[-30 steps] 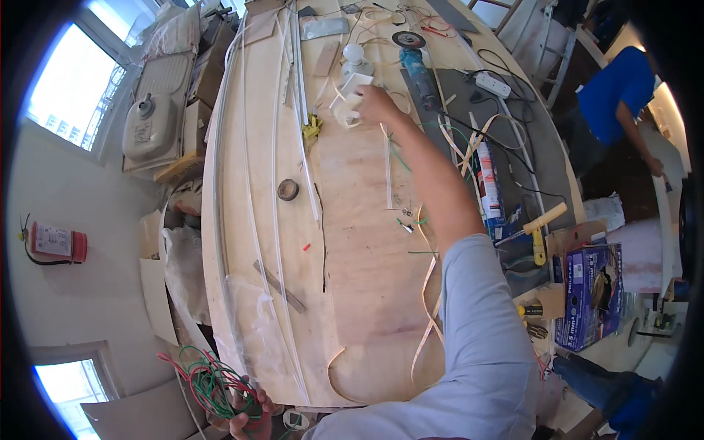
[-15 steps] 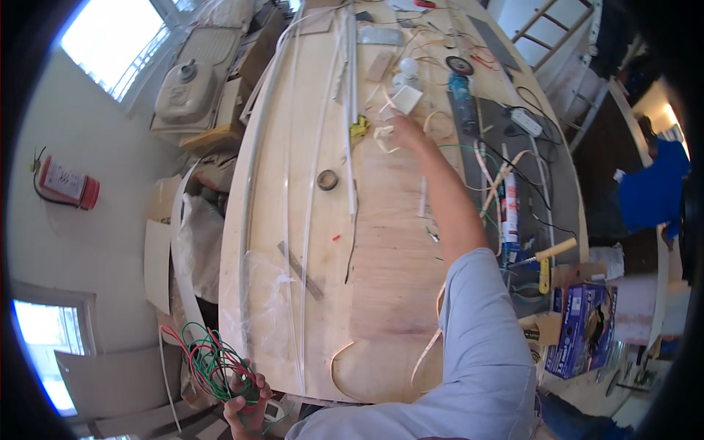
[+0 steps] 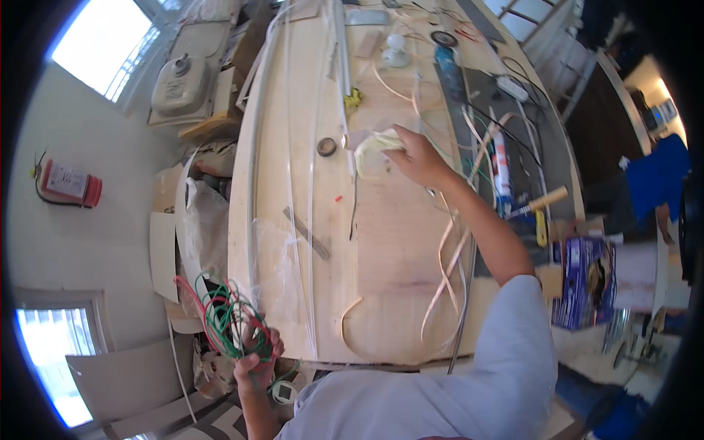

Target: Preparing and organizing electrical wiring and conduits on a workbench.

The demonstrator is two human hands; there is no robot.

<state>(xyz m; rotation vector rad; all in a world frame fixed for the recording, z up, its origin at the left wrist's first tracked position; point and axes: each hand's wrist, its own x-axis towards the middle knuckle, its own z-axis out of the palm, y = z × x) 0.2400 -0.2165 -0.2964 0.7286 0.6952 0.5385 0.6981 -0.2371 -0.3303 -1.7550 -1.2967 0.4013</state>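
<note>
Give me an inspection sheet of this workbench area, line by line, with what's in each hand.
Surface: pale wooden tabletop, with a grey sheet along the right.
Job's things: red and green wire bundle; cream-coloured item, exact kind unclear.
Clutter: dark round roll, blue power tool, wooden-handled tool, yellow crumpled piece, loose pale strips.
Hands: left hand grips the wire bundle; right hand grips the cream-coloured item.
Cables: black cable and white power strip at the right.
Surroundings: red fire extinguisher on the left wall; person in blue at right.
</note>
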